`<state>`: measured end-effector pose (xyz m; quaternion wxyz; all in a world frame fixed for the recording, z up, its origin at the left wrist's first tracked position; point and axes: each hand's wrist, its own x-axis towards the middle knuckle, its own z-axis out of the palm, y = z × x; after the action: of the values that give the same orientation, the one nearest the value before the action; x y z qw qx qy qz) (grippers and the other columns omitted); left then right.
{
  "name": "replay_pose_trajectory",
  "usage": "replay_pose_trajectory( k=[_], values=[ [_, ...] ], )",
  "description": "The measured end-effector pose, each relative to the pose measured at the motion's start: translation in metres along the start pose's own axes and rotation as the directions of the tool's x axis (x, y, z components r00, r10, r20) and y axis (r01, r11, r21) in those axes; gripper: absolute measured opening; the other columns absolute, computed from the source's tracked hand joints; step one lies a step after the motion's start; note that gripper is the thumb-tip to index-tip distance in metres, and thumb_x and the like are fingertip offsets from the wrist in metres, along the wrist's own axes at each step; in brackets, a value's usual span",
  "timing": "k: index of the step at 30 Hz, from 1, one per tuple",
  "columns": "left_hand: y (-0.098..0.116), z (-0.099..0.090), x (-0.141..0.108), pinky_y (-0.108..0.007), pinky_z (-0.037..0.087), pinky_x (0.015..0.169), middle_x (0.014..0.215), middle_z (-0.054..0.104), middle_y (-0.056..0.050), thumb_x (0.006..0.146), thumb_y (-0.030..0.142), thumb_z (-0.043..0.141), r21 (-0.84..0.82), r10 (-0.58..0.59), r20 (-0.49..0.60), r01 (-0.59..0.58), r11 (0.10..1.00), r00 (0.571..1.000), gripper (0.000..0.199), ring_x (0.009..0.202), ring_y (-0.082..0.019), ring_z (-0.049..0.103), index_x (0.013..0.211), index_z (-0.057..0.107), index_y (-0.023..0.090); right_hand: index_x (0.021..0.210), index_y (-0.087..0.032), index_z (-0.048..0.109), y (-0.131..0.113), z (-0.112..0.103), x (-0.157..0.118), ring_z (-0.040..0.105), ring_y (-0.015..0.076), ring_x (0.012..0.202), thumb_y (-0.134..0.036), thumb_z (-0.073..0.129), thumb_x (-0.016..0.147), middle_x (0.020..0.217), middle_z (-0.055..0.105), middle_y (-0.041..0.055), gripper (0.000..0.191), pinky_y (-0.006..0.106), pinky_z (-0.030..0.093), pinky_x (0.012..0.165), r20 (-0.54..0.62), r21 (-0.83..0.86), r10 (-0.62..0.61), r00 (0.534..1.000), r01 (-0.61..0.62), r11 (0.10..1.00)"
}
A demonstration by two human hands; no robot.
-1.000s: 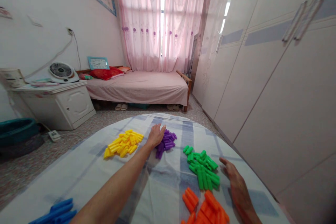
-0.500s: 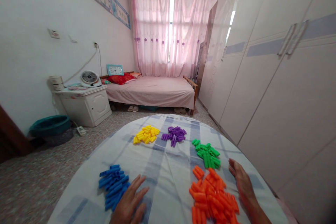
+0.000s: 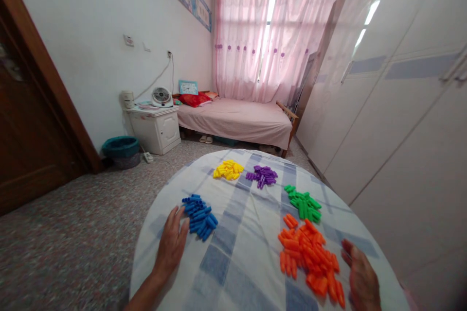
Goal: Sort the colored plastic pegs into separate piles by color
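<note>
Left hand, empty, unclenched, shifted from right to left of blue pieces; right hand likewise unclenched, beside orange pieces.

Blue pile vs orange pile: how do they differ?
Size: the orange pile covers more cloth; the blue pile is smaller.
Place: the orange pile sits on the right, nearer the camera; the blue pile sits on the left, farther off.
Nearest hand: right hand by orange, left hand by blue.
Shared: both are loose heaps of short pieces.
</note>
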<state>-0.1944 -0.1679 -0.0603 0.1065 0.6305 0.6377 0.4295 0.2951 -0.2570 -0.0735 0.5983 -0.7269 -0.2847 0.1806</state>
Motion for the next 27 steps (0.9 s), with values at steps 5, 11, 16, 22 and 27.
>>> replay_pose_trajectory(
  k=[5,11,16,22,27],
  values=[
    [-0.014,0.013,0.047,-0.044,0.023,0.112,0.14,0.038,-0.015,0.09,0.045,0.028,0.067,0.009,-0.01,-0.008,0.998,1.0,0.056,0.134,-0.025,0.028,0.131,0.043,0.01,0.115,-0.013,0.055,0.004,0.002,0.004,0.058,0.0252,0.1,-0.068,0.038,0.075,0.12,0.057,0.0117,0.07,0.044,0.039,0.095,0.007,-0.036,-0.007,1.0,0.007,0.999],
    [-0.028,0.029,0.082,-0.043,0.03,0.108,0.13,0.053,-0.014,0.087,0.044,0.03,0.079,-0.023,0.171,0.01,0.997,0.985,0.054,0.126,-0.026,0.043,0.124,0.05,0.01,0.114,-0.016,0.058,0.004,0.005,0.002,0.058,0.0246,0.103,-0.067,0.033,0.077,0.117,0.061,0.0096,0.068,0.039,0.042,0.092,0.006,-0.148,-0.071,0.997,0.072,0.986],
    [0.002,0.042,0.073,-0.04,0.034,0.104,0.13,0.053,-0.011,0.087,0.05,0.028,-0.076,-0.051,0.241,0.072,0.995,0.969,0.055,0.122,-0.023,0.048,0.123,0.05,0.016,0.122,-0.015,0.054,-0.022,0.023,-0.024,0.045,0.0244,0.121,-0.063,0.029,0.08,0.13,0.052,0.0107,0.068,0.038,0.029,0.104,0.127,-0.265,-0.093,0.987,0.124,0.956],
    [0.058,0.079,0.045,-0.038,0.034,0.104,0.127,0.057,-0.01,0.086,0.045,0.035,-0.269,-0.024,0.225,0.085,0.959,0.974,0.044,0.119,-0.022,0.051,0.116,0.055,0.019,0.119,-0.019,0.056,-0.048,0.069,-0.051,0.051,0.025,0.114,-0.058,0.026,0.082,0.124,0.057,0.0101,0.061,0.04,0.034,0.099,0.156,-0.343,-0.124,0.98,0.172,0.923],
    [0.095,0.106,0.022,-0.037,0.036,0.102,0.125,0.057,-0.01,0.089,0.041,0.036,-0.31,0.085,0.248,-0.004,0.951,0.965,0.043,0.118,-0.021,0.051,0.12,0.053,0.018,0.12,-0.012,0.054,-0.051,0.124,-0.072,0.041,0.0264,0.124,-0.059,0.022,0.082,0.131,0.048,0.0157,0.068,0.041,0.027,0.104,0.136,-0.304,-0.19,0.972,0.223,0.926]
  ],
)
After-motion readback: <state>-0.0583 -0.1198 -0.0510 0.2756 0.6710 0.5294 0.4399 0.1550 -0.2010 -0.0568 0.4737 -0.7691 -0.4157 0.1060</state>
